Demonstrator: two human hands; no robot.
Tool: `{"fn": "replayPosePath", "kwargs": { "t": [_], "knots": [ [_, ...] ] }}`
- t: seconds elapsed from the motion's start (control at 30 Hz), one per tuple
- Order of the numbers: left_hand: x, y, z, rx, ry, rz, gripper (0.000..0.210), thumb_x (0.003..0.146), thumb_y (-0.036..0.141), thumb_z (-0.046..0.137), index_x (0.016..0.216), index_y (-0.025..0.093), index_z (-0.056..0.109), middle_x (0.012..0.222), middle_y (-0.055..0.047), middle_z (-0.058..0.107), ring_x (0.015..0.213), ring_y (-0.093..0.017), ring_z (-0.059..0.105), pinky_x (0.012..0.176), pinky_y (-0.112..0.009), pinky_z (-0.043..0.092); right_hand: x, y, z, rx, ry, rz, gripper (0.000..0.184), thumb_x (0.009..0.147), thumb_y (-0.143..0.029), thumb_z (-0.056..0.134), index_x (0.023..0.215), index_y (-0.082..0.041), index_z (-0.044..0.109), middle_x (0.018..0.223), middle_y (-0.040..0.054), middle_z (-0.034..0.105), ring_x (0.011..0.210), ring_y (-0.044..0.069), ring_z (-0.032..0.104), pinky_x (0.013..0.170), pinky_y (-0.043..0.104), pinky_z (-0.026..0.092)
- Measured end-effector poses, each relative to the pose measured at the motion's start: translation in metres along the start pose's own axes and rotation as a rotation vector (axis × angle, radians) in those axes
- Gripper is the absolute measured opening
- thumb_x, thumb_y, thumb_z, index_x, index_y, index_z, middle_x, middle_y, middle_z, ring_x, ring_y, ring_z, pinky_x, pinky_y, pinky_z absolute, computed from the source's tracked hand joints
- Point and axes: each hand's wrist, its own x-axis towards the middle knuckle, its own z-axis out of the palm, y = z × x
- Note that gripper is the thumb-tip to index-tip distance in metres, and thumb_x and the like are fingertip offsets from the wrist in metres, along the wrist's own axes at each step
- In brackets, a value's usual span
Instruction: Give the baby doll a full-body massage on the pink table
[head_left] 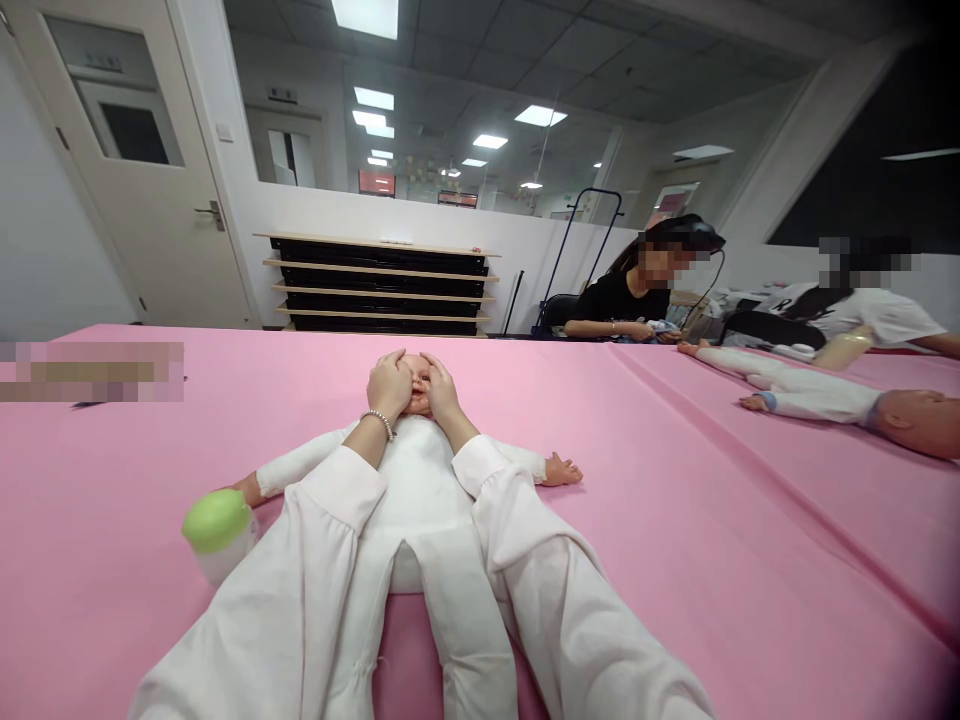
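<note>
Baby doll (420, 470) in white lies face-up, centre frame. The left hand (390, 385) and right hand (441, 390), cupped with fingers extended, touch its face. Green-lidded container (219, 522), lower left.

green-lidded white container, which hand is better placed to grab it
Likely left hand: the green-lidded white container is beside its pale sleeve; the right hand is farther. Both cup the white-bodied doll's head.

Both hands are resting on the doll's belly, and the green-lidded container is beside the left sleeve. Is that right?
Wrong part of the doll: the head view shows the left hand and right hand against its face. The green-lidded container is indeed beside the left sleeve.
</note>
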Motion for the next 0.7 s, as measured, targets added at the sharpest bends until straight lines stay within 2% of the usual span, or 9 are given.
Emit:
{"fn": "replayPosePath", "kwargs": {
  "t": [0.1,0.33,0.47,0.7],
  "knots": [
    [0.001,-0.001,0.000,0.003,-0.010,0.009,0.042,0.082,0.020,0.031,0.114,0.019,0.058,0.123,-0.006,0.055,0.116,-0.021,0.048,0.100,-0.033,0.036,-0.001,-0.001,-0.001,-0.039,0.007,-0.024,0.035,0.076,-0.021,0.036,0.103,-0.017,0.059,0.117,0.0046,0.057,0.112,0.015,0.049,0.101,0.030,0.034],
    [-0.001,0.000,-0.003,0.041,-0.035,0.034,0.040,0.076,0.027,0.044,0.115,0.021,0.055,0.120,-0.006,0.055,0.112,-0.022,0.049,0.097,-0.033,0.039,-0.007,0.000,-0.005,-0.106,-0.054,-0.151,0.038,0.071,-0.029,0.053,0.108,-0.019,0.057,0.120,0.0058,0.054,0.114,0.017,0.047,0.102,0.032,0.034],
    [-0.001,0.000,-0.003,0.043,-0.041,0.017,0.039,0.077,0.028,0.044,0.114,0.022,0.055,0.120,-0.006,0.054,0.112,-0.022,0.049,0.097,-0.033,0.038,-0.008,-0.004,-0.003,-0.112,-0.034,-0.138,0.035,0.072,-0.029,0.053,0.105,-0.018,0.057,0.117,0.0058,0.056,0.111,0.017,0.049,0.101,0.032,0.035],
    [0.003,-0.002,0.000,-0.012,-0.027,-0.015,0.037,0.085,0.027,0.031,0.111,0.021,0.057,0.121,-0.008,0.054,0.114,-0.021,0.048,0.098,-0.035,0.038,-0.008,-0.011,0.000,-0.100,0.012,-0.048,0.030,0.075,-0.029,0.049,0.101,-0.018,0.059,0.111,0.0045,0.060,0.106,0.016,0.052,0.097,0.030,0.038]
  ]
}}
